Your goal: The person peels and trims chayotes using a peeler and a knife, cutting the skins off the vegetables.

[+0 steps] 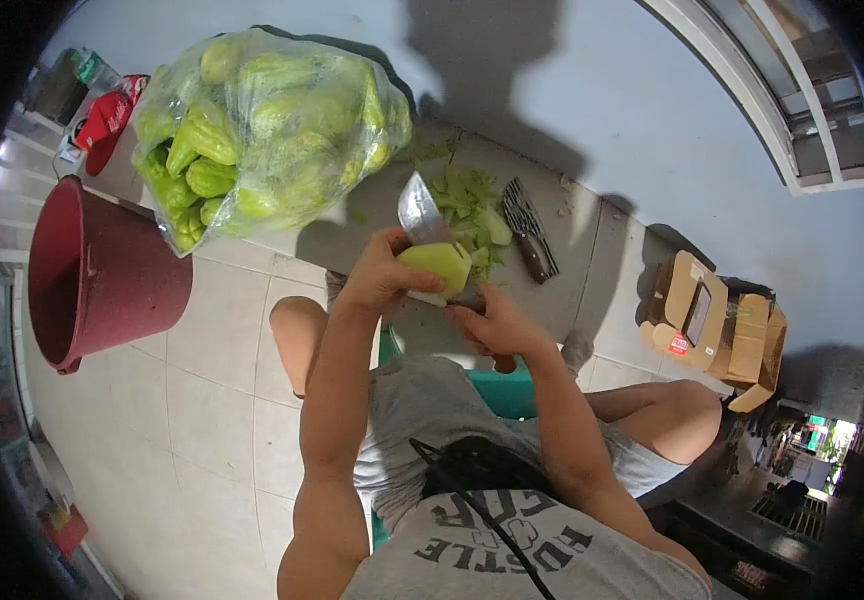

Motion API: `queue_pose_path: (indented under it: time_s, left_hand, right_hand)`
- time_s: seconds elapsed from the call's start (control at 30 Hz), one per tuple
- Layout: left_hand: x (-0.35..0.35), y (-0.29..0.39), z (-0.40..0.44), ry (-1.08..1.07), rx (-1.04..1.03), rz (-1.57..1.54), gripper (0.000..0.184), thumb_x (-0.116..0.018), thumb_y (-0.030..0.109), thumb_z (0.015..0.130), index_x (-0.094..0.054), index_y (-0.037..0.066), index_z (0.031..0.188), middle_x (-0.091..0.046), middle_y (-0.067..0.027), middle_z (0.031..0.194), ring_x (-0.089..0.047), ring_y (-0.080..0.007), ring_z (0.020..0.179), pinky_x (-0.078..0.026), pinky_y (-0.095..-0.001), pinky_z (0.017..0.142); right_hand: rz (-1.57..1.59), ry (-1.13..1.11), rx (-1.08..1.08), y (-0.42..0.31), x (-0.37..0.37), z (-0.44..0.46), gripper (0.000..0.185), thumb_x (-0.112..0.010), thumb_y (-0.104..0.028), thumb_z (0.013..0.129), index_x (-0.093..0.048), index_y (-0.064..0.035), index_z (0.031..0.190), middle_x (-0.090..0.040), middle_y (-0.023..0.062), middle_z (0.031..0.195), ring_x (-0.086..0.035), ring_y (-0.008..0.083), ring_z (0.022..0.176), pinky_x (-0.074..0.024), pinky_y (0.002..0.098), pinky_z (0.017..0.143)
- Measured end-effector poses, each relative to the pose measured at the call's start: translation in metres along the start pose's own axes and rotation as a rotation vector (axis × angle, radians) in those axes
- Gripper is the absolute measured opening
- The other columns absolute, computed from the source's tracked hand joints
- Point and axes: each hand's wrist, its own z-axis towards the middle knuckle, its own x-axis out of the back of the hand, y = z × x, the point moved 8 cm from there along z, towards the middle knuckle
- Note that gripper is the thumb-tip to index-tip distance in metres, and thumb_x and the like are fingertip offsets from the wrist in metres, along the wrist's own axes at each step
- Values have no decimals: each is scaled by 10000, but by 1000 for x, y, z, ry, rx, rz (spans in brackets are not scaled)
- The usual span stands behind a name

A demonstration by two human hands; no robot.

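Observation:
My left hand (380, 275) is closed around a pale green peeled chayote (439, 264), holding it up above the floor. My right hand (500, 325) grips a knife by its brown handle. The knife's broad metal blade (419, 208) passes behind the chayote and shows beyond it; whether its edge touches the flesh is hidden. Below, a heap of green peelings (467, 200) lies on the tiles. Beside the heap rests a brown-handled utensil (532, 255) with a dark patterned blade.
A clear plastic bag (292, 130) full of green chayotes sits at the upper left, against the wall. A dark red bucket (117, 280) stands on the left. Open cardboard boxes (697, 310) lie on the right, below a window frame (802, 90).

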Motion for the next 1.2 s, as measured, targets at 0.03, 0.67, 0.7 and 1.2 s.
queue_pose_path:
  time_s: [0.03, 0.67, 0.7, 1.2]
  left_hand:
    - [-1, -4, 2, -9, 8, 2, 549, -812, -54, 554, -628, -80, 1070, -677, -140, 1002, -680, -230, 913, -551, -368, 847]
    - [-18, -15, 11, 49, -75, -176, 566, -787, 24, 612, -586, -79, 1130, -656, -148, 1029, -667, -250, 903, -530, -379, 862]
    - [-17, -13, 8, 97, -111, -271, 564, -783, 25, 622, -587, -75, 1141, -656, -145, 1033, -667, -245, 904, -530, -375, 858]
    - [-16, -19, 11, 95, -150, -231, 564, -774, 28, 632, -604, -8, 1169, -659, -118, 1071, -653, -246, 981, -531, -389, 871]
  right_hand:
    - [-19, -19, -57, 0, 2, -4, 238, -634, -237, 927, -552, -16, 955, -490, -10, 564, -464, 96, 472, -371, 286, 420]
    - [-63, 6, 69, 1, -5, 11, 307, -610, -265, 933, -578, 32, 1003, -574, 53, 634, -505, 141, 493, -406, 320, 467]
    - [41, 4, 43, 5, -11, 13, 283, -610, -239, 937, -534, 14, 1038, -541, 30, 624, -503, 127, 497, -396, 313, 449]
    - [47, -35, -50, 13, -16, 18, 440, -611, -254, 944, -399, 12, 1223, -522, 21, 638, -483, 114, 487, -383, 294, 420]
